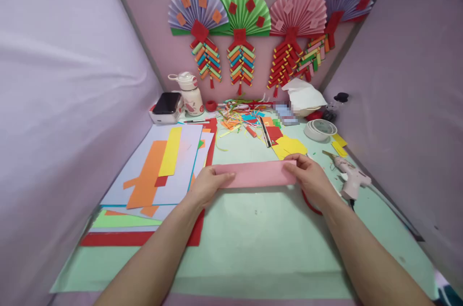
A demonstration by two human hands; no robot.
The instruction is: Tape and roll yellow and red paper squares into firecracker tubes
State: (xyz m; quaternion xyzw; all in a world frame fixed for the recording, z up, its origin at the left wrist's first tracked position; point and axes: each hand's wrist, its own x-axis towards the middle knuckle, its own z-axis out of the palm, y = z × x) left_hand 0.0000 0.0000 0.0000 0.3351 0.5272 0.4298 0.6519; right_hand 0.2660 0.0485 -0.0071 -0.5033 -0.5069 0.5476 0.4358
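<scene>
A long folded strip of pink paper (257, 174) is held level just above the pale green table cover (253, 243). My left hand (206, 185) pinches its left end, thumb on top. My right hand (311, 178) grips its right end with the fingers curled over the top edge. Both forearms reach in from the bottom of the view.
Stacked coloured paper sheets (159, 171) lie at the left. A glue gun (349, 176) and tape rolls (320, 129) sit at the right, yellow and red paper pieces (287, 144) behind the strip. Paper scraps (238, 120), a bottle (190, 94), a small device (167, 106) and hanging paper fans (246, 12) fill the back.
</scene>
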